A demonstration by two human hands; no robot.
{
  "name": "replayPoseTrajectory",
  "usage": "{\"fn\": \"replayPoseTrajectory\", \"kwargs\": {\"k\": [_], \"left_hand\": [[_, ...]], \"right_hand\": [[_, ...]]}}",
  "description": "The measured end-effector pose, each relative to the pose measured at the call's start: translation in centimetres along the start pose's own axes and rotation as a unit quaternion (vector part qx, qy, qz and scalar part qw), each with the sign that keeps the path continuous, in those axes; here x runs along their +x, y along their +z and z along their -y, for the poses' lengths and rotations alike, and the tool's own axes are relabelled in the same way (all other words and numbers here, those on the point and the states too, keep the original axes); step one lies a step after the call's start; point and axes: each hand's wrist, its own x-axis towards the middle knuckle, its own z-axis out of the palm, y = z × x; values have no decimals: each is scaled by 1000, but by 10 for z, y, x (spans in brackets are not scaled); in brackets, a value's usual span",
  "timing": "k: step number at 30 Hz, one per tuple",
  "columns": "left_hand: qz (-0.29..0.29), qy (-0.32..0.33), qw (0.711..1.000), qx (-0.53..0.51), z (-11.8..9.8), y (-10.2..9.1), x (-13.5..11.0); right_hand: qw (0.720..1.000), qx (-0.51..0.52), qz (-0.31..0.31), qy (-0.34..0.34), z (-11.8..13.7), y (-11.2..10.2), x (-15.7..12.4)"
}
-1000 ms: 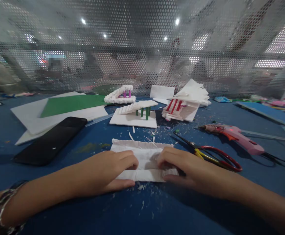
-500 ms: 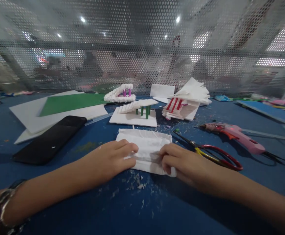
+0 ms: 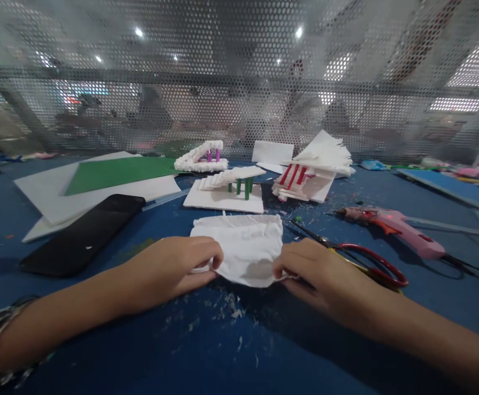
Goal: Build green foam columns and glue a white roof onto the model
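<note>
A white pleated cloth [image 3: 247, 249], shaped like a face mask, is spread on the blue table in front of me. My left hand [image 3: 190, 263] pinches its lower left corner between thumb and fingers. At the lower right corner, my right hand [image 3: 305, 269] grips the edge with bent fingers. The near edge bows slightly between the hands, and the upper edge looks gathered. Beside my right hand lie scissors [image 3: 381, 260] with red and yellow handles, partly hidden by it. A white stair model [image 3: 223, 200] with green posts stands just beyond the cloth.
A pink glue gun [image 3: 412, 233] lies on the right. On the left are a black phone [image 3: 86, 236], white sheets [image 3: 45, 186] and a green sheet [image 3: 119, 173]. Two more stair models, one with purple posts [image 3: 202, 159] and one with red [image 3: 294, 178], stand before a perforated metal screen [image 3: 239, 82].
Both hands have shifted a little left with the cloth. Its lower fold has opened out, and the fingers now pinch the near corners, the near edge pulled flatter.
</note>
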Motion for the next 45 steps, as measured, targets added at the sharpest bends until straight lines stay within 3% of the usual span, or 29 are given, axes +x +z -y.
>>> {"fn": "replayPoseTrajectory", "kwargs": {"k": [3,6,8,13,20,24,29,33,37,45], "left_hand": [[-7,37,999,-13,2,-1,-1],[42,49,998,-12,-1,-1,-2],[59,25,998,-16,-4,0,-3],[77,-20,995,-65,-7,4,-1],[16,118,993,-9,-3,8,2],[-9,148,986,71,-1,10,2],[12,102,995,8,2,12,3],[32,23,998,-43,3,10,5],[46,-45,996,-64,2,7,6],[108,-57,992,-32,4,-2,7]], "right_hand": [[995,-61,-54,-62,-4,-2,0],[997,-30,35,-60,-7,-4,-1],[995,24,93,-33,-8,-7,0],[987,110,111,33,-5,-10,2],[986,103,122,45,-1,-2,2],[987,107,123,18,1,-5,0],[987,96,116,65,-1,-9,1],[980,142,114,85,-6,-4,4],[982,110,102,117,-8,-1,5],[966,152,108,181,-14,-4,10]]}}
